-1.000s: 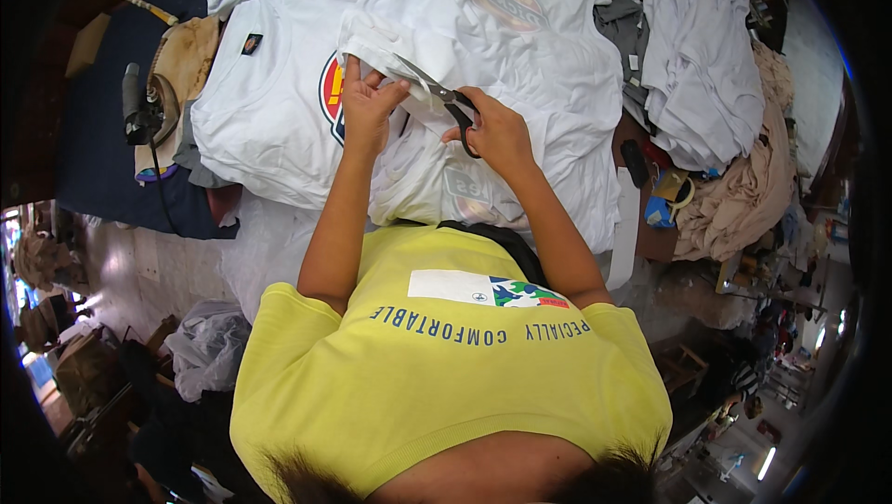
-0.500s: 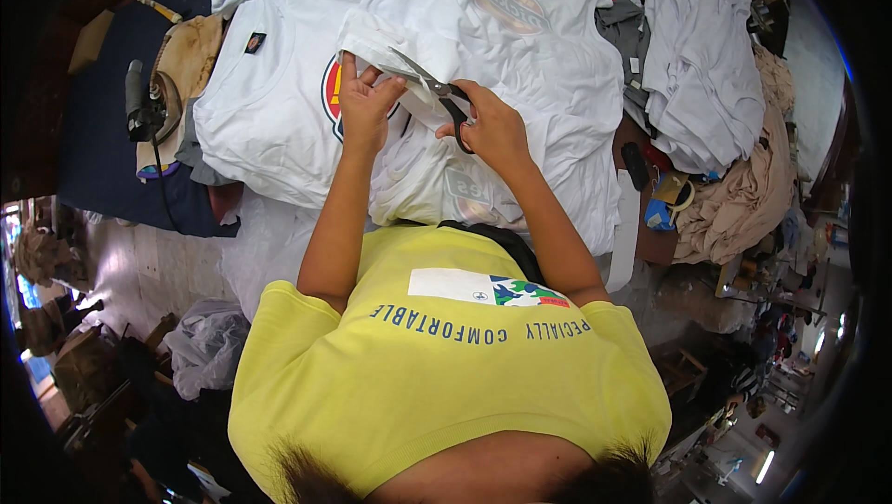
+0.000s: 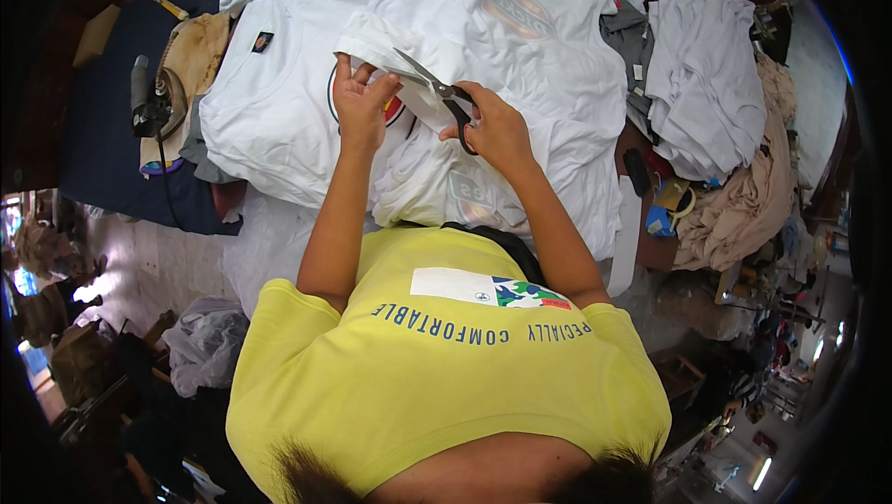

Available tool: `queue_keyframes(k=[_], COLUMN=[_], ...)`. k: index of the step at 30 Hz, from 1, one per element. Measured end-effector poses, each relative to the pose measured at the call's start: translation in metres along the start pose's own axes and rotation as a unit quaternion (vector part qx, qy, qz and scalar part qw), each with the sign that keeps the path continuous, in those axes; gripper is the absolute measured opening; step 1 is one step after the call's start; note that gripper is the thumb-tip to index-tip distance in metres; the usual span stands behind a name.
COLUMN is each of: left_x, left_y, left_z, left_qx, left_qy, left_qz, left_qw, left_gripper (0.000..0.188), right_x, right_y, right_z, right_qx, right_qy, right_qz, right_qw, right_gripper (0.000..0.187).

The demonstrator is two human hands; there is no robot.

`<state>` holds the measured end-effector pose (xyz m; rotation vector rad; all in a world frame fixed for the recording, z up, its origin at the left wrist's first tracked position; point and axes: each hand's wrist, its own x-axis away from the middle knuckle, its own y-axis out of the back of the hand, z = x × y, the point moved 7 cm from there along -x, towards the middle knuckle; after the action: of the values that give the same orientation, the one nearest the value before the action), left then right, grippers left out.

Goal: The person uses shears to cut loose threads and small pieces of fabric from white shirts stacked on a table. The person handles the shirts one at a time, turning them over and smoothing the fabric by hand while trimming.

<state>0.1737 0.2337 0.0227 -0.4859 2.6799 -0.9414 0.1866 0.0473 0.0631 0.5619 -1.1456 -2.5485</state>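
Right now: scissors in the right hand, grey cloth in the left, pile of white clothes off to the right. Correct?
Not quite: the cloth in the left hand is white, as the head view shows. The rest stands: scissors in the right hand, pile of white clothes off to the right.

1. The left forearm (image 3: 337,202) reaches far and a little right, bare, its wrist (image 3: 361,145) nearly straight.
2. The left hand (image 3: 360,112) is raised, fingers (image 3: 344,73) pointing far, fingertips partly hidden, thumb (image 3: 384,88) slanting right.
3. Across from it, the right forearm (image 3: 559,211) angles far and left.
4. I see the right hand (image 3: 499,128) curled in a grip, index finger far, thumb near.
5. The two hands are near each other, apart.
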Motion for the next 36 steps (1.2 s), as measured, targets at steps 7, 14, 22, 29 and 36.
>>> queue_keyframes(k=[7,14,22,29,36], left_x=[0.001,0.001,0.003,0.000,0.004], left_y=[-0.003,-0.004,-0.004,0.001,-0.003], left_z=[-0.002,-0.003,-0.004,-0.006,-0.005], left_qx=[0.003,0.017,0.003,0.015,-0.005], left_qy=[0.009,0.007,0.014,0.013,-0.007], left_qz=[-0.012,-0.009,-0.008,-0.022,0.000], left_qw=[1.000,1.000,1.000,1.000,1.000], left_gripper=[0.072,0.073,0.075,0.072,0.069], right_x=[-0.006,-0.004,-0.007,0.003,-0.004], right_y=[-0.003,-0.003,-0.005,-0.008,0.000], right_z=[0.002,-0.002,0.000,-0.012,0.006], right_qx=[-0.023,-0.035,-0.048,-0.048,-0.011], right_qy=[-0.003,0.025,0.010,-0.020,0.029], right_qz=[0.022,0.004,0.030,0.050,0.003], right_qw=[0.999,0.999,0.998,0.997,1.000], right_gripper=[0.068,0.071,0.065,0.054,0.058])
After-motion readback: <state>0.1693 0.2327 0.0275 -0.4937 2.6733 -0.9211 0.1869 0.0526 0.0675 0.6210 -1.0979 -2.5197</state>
